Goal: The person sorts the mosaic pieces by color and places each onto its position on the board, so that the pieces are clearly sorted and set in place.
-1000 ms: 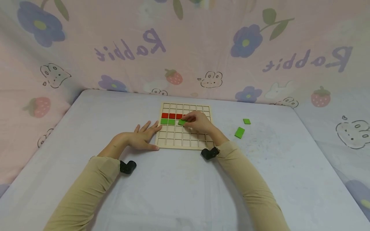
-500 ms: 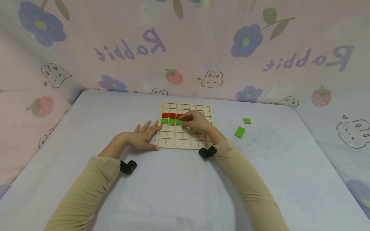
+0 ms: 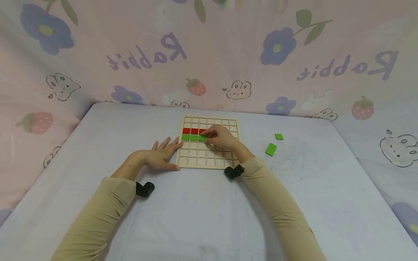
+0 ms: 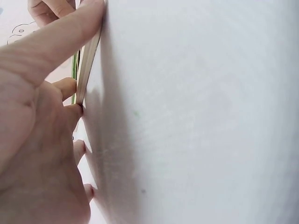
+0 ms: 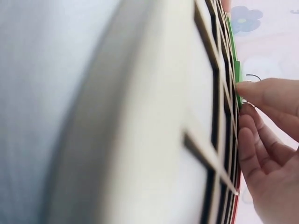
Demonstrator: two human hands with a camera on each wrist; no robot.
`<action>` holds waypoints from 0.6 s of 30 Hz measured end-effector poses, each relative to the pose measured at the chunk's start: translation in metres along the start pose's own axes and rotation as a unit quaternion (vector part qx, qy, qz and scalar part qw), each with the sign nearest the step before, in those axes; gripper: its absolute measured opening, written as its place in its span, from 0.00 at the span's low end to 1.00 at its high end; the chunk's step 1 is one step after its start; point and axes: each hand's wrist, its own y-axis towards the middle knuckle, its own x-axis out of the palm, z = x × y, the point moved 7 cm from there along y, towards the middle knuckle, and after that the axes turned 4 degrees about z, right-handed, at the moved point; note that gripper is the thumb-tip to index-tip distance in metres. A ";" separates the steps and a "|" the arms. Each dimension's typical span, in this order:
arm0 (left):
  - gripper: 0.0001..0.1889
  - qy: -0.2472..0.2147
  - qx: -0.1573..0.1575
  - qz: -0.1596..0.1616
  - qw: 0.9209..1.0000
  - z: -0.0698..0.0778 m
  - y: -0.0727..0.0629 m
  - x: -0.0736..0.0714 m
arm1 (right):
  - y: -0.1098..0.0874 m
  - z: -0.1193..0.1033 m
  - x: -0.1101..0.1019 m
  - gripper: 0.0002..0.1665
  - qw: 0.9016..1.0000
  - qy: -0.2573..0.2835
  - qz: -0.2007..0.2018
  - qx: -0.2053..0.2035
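Observation:
A wooden grid board point(image 3: 192, 153) lies on the white-covered table. Red tiles point(image 3: 194, 131) fill several cells of one row, partly covered by my right hand point(image 3: 222, 138). In the row just nearer, two green tiles point(image 3: 189, 137) sit flat at the left end. My right thumb and fingers pinch a third green tile point(image 3: 201, 138) at the adjoining cell; the right wrist view shows this green tile point(image 5: 237, 70) against the thumb. My left hand point(image 3: 160, 158) rests at the board's left edge with fingers spread, its thumb by the near left corner.
Two loose green tiles lie to the right of the board: a larger rectangular tile point(image 3: 270, 149) and a smaller tile point(image 3: 279, 136) farther back. A patterned cloth point(image 3: 209, 54) hangs behind the table point(image 3: 196, 210).
My right hand has moved slightly left with the green tile, which has gone from tilted above the board to lying almost level in line with the other green tiles. The left hand stays put.

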 end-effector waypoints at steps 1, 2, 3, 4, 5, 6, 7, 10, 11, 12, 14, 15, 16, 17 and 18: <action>0.49 0.000 0.000 0.001 1.000 0.000 0.000 0.000 | 0.000 0.000 0.000 0.18 1.000 -0.001 -0.001 -0.001; 0.49 -0.001 0.001 0.001 1.000 0.000 0.000 0.000 | 0.000 0.000 0.000 0.18 1.000 -0.001 -0.002 0.000; 0.49 -0.004 0.002 0.002 1.000 0.000 0.000 0.000 | 0.000 0.000 0.000 0.18 1.000 -0.002 -0.002 0.001; 0.49 -0.005 0.003 0.002 1.000 0.001 0.000 0.000 | 0.000 0.000 0.000 0.18 1.000 -0.002 -0.003 0.003; 0.49 -0.006 0.004 0.003 1.000 0.001 0.000 0.001 | 0.000 0.001 0.000 0.18 1.000 -0.002 -0.004 0.004; 0.49 -0.008 0.006 0.004 1.000 0.001 0.001 0.001 | 0.000 0.001 0.000 0.18 1.000 -0.002 -0.005 0.005; 0.50 -0.008 0.005 0.005 1.000 0.000 0.001 0.001 | -0.001 0.001 0.000 0.18 1.000 -0.001 -0.006 0.006; 0.50 -0.003 0.003 0.008 1.000 -0.003 0.003 0.003 | -0.002 0.002 0.000 0.18 1.000 0.004 -0.009 0.007; 0.50 -0.001 0.002 0.009 1.000 -0.004 0.004 0.003 | -0.002 0.002 0.000 0.18 1.000 0.007 -0.010 0.007; 0.51 -0.006 0.005 0.011 1.000 -0.004 0.004 0.003 | -0.003 0.003 0.000 0.18 1.000 0.010 -0.010 0.008; 0.51 -0.004 0.004 0.013 1.000 -0.006 0.004 0.004 | -0.004 0.004 -0.001 0.18 1.000 0.017 -0.009 0.010; 0.51 -0.006 0.004 0.014 1.000 -0.006 0.004 0.004 | -0.005 0.004 -0.002 0.18 1.000 0.023 -0.007 0.013; 0.51 -0.005 0.006 0.016 1.000 -0.006 0.005 0.004 | -0.006 0.005 -0.003 0.18 0.999 0.029 -0.003 0.015; 0.51 -0.005 0.005 0.015 1.000 -0.007 0.005 0.005 | -0.006 0.006 -0.004 0.18 0.999 0.035 0.001 0.016; 0.50 -0.004 0.003 0.016 1.000 -0.007 0.005 0.005 | -0.007 0.007 -0.005 0.18 0.999 0.044 0.006 0.019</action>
